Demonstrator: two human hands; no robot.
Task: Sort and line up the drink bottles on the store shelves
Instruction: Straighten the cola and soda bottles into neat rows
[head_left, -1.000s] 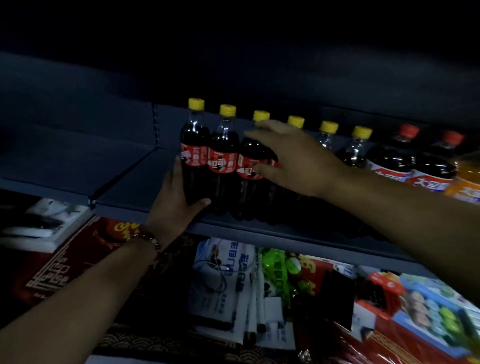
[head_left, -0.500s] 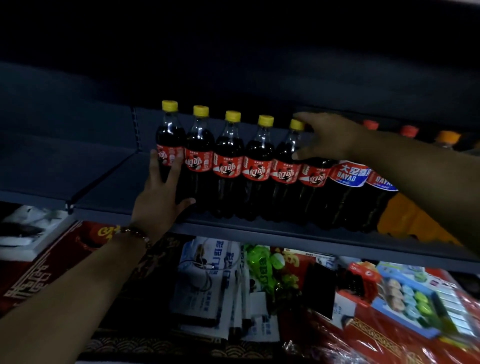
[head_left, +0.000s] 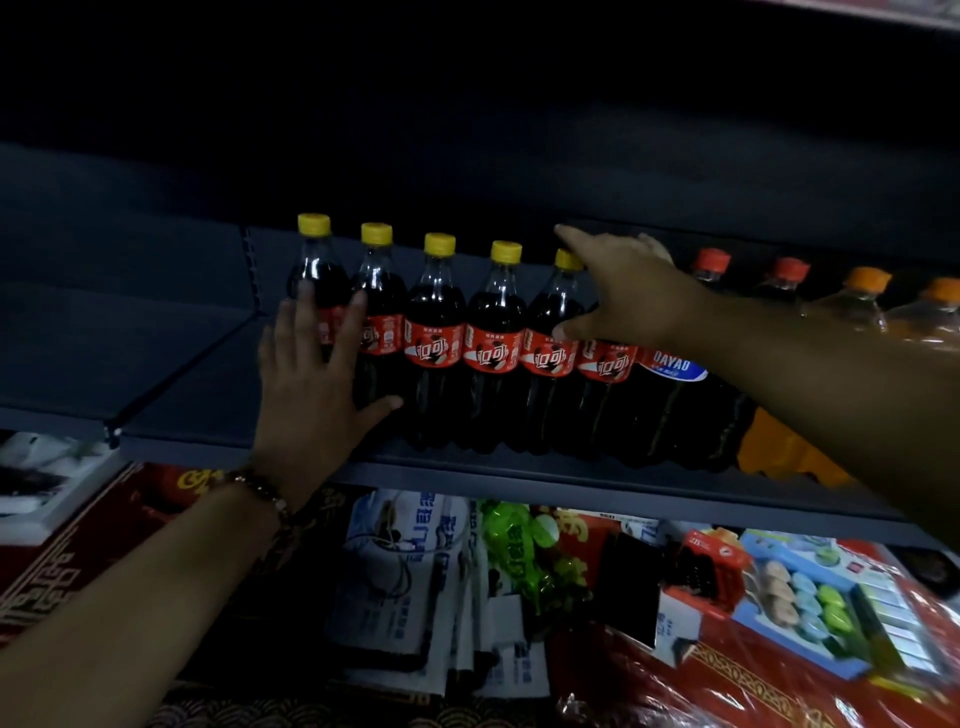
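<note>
Step in hand: squaring the yellow-capped cola row (head_left: 488, 353) on the grey shelf (head_left: 467, 480); left hand (head_left: 311, 395) flat, fingers spread against the end bottle; right hand (head_left: 623, 291) splayed over the sixth bottle's neck, grip uncertain; next, presumably, press the row together, labels forward.

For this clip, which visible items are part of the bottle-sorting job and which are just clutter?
Job:
yellow-capped cola bottles
red-capped bottles
orange-capped bottles
shelf
left hand, flat on the end bottles
right hand, at the sixth cola bottle

Lying about:
blue-and-white packets
green packet
red boxes
</note>
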